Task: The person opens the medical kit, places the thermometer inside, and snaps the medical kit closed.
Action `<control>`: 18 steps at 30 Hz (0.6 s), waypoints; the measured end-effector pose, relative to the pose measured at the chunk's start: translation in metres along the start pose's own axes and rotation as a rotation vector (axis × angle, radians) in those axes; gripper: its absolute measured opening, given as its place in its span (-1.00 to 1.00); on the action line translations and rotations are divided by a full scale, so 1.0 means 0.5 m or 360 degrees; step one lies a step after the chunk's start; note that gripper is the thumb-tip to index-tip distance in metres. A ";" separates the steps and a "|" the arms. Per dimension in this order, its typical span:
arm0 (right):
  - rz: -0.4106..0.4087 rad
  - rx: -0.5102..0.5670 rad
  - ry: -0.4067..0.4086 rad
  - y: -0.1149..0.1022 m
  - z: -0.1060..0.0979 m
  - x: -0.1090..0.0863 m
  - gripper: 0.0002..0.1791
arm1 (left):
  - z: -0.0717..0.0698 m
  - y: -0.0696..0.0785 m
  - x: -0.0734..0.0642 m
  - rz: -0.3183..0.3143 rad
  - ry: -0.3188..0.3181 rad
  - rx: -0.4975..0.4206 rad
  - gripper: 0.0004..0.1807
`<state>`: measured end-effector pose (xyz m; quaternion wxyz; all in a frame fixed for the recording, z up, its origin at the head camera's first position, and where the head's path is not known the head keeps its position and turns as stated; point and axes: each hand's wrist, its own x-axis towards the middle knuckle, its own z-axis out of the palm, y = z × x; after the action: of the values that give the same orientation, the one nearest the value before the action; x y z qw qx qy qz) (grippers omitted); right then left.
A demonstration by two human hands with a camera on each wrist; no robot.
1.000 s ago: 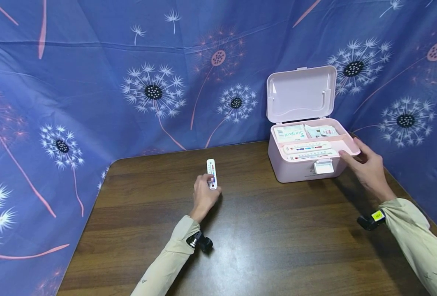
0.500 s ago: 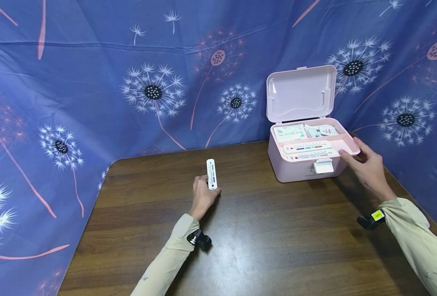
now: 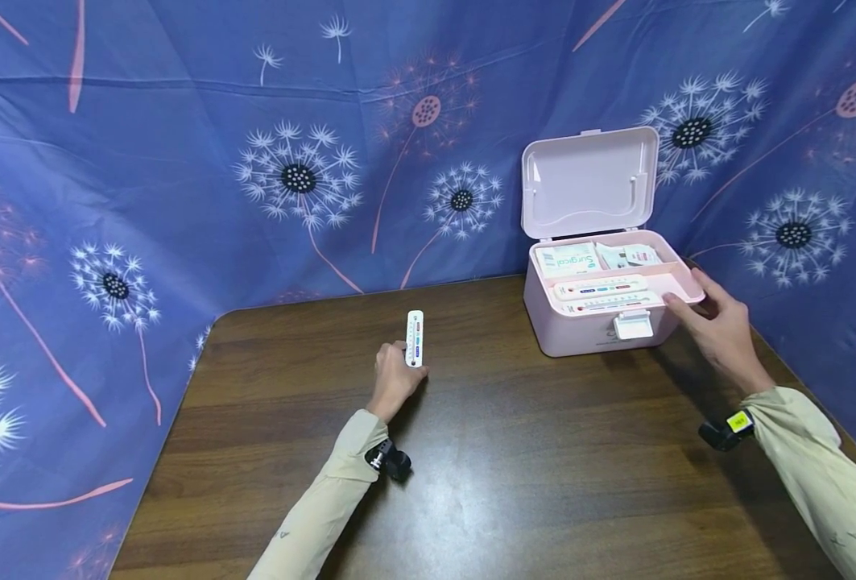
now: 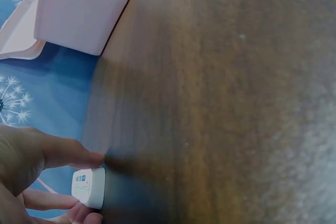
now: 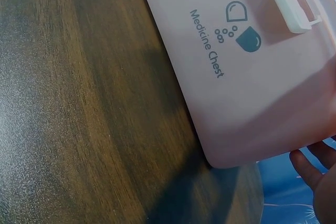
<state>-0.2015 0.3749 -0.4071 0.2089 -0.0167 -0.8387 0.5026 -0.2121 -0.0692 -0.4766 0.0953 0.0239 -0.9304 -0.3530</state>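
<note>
My left hand (image 3: 396, 375) holds a white thermometer (image 3: 415, 338) with a printed scale at its sides, over the middle of the table. In the left wrist view, the thumb lies on one side of the thermometer (image 4: 90, 188) and the fingers on the other. At the right, my right hand (image 3: 723, 330) grips the right front corner of a pink medicine chest (image 3: 580, 332), thumb at the rim and fingers along the outer wall. The chest's lid (image 3: 590, 185) stands raised. Two similar thermometers (image 3: 601, 288) lie in its front compartment.
Behind the divider, the chest holds a packet marked Surgical (image 3: 568, 260) and another small packet (image 3: 628, 256). A white latch (image 3: 634, 325) hangs at the chest's front. The brown wooden table (image 3: 514, 451) meets a blue dandelion-patterned cloth (image 3: 203, 161) at the back and sides.
The left fingers have shifted from across the thermometer's face to its side, leaving the scale in full view. That hand has barely moved otherwise. The right hand and chest have stayed put.
</note>
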 end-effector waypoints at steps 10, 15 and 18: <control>-0.0003 -0.0023 -0.0034 -0.002 -0.002 0.000 -0.26 | -0.012 -0.005 0.009 0.0043 -0.0018 0.0030 -0.65; 0.0007 -0.0045 -0.0034 0.006 -0.003 0.002 -0.26 | -0.016 -0.007 0.008 0.0084 -0.0026 0.0046 -0.68; 0.0010 -0.0062 -0.0036 0.013 -0.003 0.004 -0.26 | -0.018 -0.008 0.007 0.0097 -0.0029 0.0033 -0.69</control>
<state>-0.2037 0.3799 -0.4113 0.1975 -0.0180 -0.8506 0.4870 -0.2139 -0.0786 -0.4720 0.0972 -0.0066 -0.9352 -0.3404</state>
